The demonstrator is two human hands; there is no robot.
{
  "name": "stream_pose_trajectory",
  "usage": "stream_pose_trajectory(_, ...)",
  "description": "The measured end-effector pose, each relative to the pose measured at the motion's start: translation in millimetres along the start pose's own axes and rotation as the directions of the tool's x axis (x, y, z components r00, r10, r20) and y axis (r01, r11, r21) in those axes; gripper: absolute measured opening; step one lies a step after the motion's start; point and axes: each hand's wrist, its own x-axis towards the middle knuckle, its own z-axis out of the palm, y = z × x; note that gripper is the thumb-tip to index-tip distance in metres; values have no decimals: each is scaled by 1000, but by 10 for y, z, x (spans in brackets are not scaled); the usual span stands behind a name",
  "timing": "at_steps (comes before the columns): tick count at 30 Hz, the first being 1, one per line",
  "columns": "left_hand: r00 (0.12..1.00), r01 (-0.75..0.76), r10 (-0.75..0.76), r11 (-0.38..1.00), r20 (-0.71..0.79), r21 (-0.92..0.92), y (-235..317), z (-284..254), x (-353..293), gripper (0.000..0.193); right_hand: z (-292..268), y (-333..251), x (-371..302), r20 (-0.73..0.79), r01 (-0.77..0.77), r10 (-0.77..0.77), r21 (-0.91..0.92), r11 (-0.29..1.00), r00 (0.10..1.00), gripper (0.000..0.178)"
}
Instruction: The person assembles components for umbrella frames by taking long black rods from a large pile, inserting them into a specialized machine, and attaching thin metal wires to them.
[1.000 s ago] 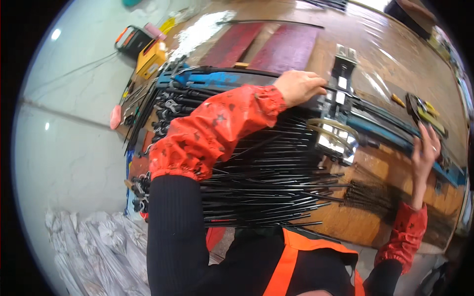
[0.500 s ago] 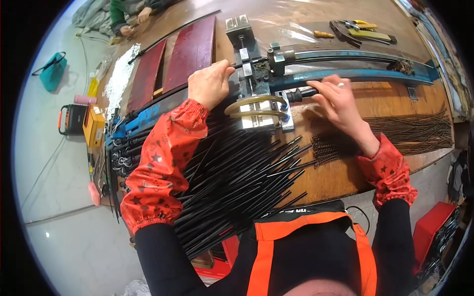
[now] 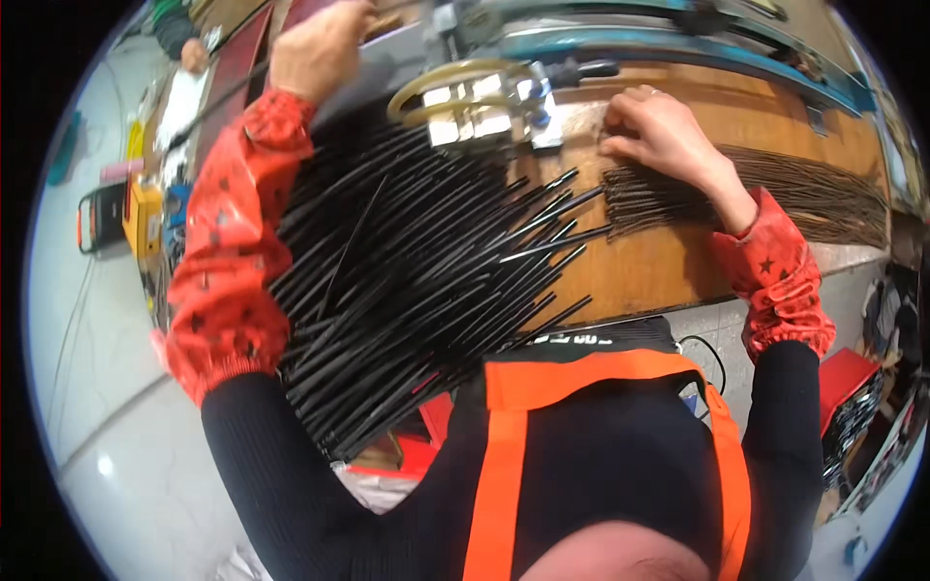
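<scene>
At the upper left, my left hand (image 3: pixel 320 56) is closed and blurred by motion. A thin black rod (image 3: pixel 231 95) runs from it toward the lower left. The clamp machine (image 3: pixel 475 111), with metal blocks and yellowish hoses, is to the right of that hand. Its black lever handle (image 3: pixel 591 71) stands free, apart from my right hand (image 3: pixel 664 131). That hand has bent fingers parted from the thumb and nothing visible in it. It hovers by the near ends of a bundle of long, thin, brown coiled springs (image 3: pixel 775 198). Many black rods (image 3: pixel 417 252) lie heaped between my arms.
A blue rail (image 3: pixel 630 46) crosses the back of the wooden table (image 3: pixel 668 271). At the far left, another person's hand (image 3: pixel 194 55) is near a white pile (image 3: pixel 184 105). A yellow box (image 3: pixel 145 218) and a black case (image 3: pixel 100 218) are on the left. A red crate (image 3: pixel 848 382) stands at lower right.
My left hand has moved left, away from the clamp, with the rod. My right hand has let go of the lever handle and come down toward the springs. The whole view has shifted.
</scene>
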Motion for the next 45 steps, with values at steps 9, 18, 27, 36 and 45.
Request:
stream_pose_trajectory(9,904,337,-350,937,243,98,338,-720,-591,15,-80,-100,106,164,-140,105,224,964,981,25)
stream_pose_trajectory(18,540,737,-731,650,417,186,2172,-1960,-1217,18,-83,-259,-115,255,-216,125,365,906,959,17)
stream_pose_trajectory(27,725,665,-651,747,226,19,2240,-1758,-1506,14,-3,-33,-189,237,-237,153,380,894,959,23)
stream_pose_trajectory(36,715,669,-609,738,344,-86,2220,-1584,-1514,14,14,-104,-299,260,-171,53,458,872,964,23)
stream_pose_trajectory(45,790,514,-412,849,453,-125,2144,-1648,-1403,12,69,-101,-337,138,-132,76,462,877,988,22)
